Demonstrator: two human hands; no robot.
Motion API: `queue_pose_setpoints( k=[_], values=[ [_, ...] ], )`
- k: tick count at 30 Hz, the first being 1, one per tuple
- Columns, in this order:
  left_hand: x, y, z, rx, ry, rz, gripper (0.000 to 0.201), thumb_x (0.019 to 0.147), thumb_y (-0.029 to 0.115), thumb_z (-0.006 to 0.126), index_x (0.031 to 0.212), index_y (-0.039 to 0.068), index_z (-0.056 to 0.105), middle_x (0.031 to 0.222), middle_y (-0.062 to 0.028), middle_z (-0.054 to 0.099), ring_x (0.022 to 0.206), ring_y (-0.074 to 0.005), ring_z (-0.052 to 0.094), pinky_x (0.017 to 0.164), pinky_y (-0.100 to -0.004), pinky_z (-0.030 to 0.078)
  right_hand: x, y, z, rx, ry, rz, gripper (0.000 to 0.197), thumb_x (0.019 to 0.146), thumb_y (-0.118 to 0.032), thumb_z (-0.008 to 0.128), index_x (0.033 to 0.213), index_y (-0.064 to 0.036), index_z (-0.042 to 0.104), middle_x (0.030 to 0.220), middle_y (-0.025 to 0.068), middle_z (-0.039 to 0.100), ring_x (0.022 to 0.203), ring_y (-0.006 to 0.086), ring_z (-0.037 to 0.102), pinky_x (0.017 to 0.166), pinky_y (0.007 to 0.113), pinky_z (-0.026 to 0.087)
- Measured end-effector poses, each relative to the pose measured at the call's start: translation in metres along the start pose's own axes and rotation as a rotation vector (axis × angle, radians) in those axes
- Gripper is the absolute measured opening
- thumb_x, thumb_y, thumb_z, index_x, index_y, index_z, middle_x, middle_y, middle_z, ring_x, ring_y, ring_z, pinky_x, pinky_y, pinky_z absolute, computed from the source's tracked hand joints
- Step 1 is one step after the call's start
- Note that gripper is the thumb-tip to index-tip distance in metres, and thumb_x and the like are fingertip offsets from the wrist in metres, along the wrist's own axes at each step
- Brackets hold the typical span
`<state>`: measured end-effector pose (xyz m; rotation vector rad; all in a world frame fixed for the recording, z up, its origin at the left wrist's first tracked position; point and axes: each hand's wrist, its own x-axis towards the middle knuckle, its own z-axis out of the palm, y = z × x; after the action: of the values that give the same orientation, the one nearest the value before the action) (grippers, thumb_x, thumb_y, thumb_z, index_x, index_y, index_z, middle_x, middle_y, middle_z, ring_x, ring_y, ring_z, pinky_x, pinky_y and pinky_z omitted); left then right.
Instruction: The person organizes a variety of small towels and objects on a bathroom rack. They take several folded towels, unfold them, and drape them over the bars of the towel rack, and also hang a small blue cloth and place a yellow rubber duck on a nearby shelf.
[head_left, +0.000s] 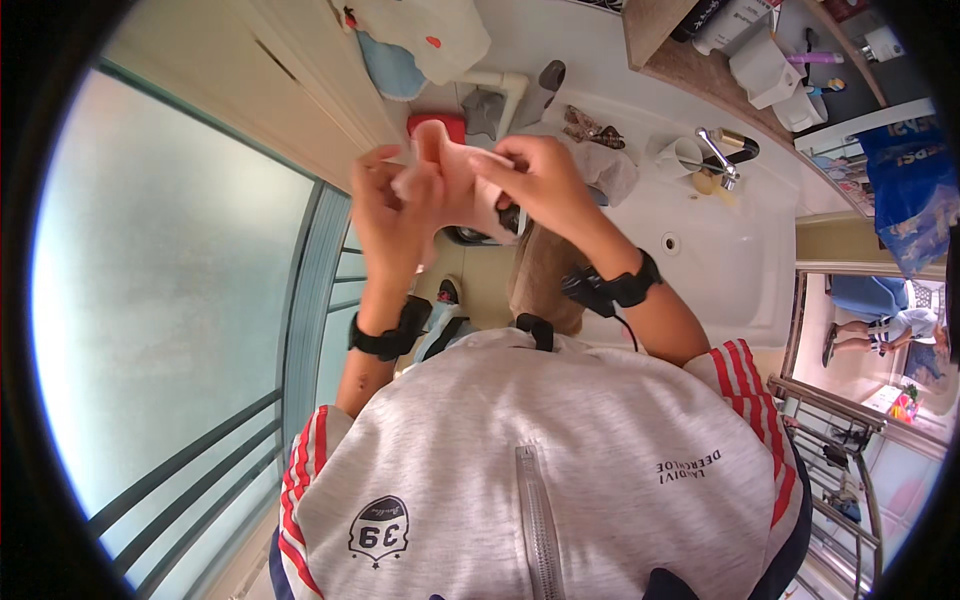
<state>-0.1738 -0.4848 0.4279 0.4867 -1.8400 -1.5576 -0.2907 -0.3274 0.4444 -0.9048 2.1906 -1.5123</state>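
Head view: two bare hands work a pale pink cloth [458, 196], held up over the floor between a frosted glass panel at left and a white washbasin [742, 275] at right. The left hand [388, 208] has its fingers bent and grasping the cloth's left side; motion blur softens their outline. The right hand [538, 180] pinches the far right edge between thumb and forefinger. The cloth hangs in loose folds, with one fold standing up between the hands. Each wrist bears a black strap with a small device. Beyond the cloth, partly hidden by it, lies a red object [440, 125], its kind unclear; farther off runs a white drainpipe [512, 100]. At the basin's far side stand a chrome faucet [722, 160] and, just left of it, a white mug [678, 157]. Far right, a shelf carries white cups [765, 72]; a blue plastic bag [908, 190] hangs nearer, at the right edge.
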Motion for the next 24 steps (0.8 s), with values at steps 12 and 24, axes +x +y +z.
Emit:
queue_pose_setpoints(
  k=[12, 24],
  values=[
    [-0.031, -0.023, 0.005, -0.119, -0.264, 0.151, 0.043, 0.08, -0.007, 0.072, 0.121, -0.005, 0.059, 0.116, -0.009, 0.061, 0.103, -0.0174, 0.06, 0.094, -0.0304, 0.046, -0.02, -0.002, 0.014, 0.245, -0.21, -0.103, 0.018, 0.09, -0.017, 0.064, 0.086, 0.0003, 0.067, 0.08, 0.0038, 0.065, 0.071, 0.0064, 0.056, 0.061, 0.025, 0.044],
    [-0.001, -0.034, -0.039, -0.317, -0.343, -0.03, 0.012, 0.087, -0.001, 0.066, 0.098, -0.004, 0.067, 0.097, -0.0074, 0.064, 0.089, -0.0139, 0.057, 0.083, -0.027, 0.046, -0.009, 0.077, -0.013, -0.422, -0.101, -0.429, 0.039, 0.069, -0.028, 0.081, 0.1, -0.0079, 0.068, 0.124, 0.0086, 0.054, 0.117, 0.0291, 0.05, 0.098, 0.04, 0.042]
  ],
)
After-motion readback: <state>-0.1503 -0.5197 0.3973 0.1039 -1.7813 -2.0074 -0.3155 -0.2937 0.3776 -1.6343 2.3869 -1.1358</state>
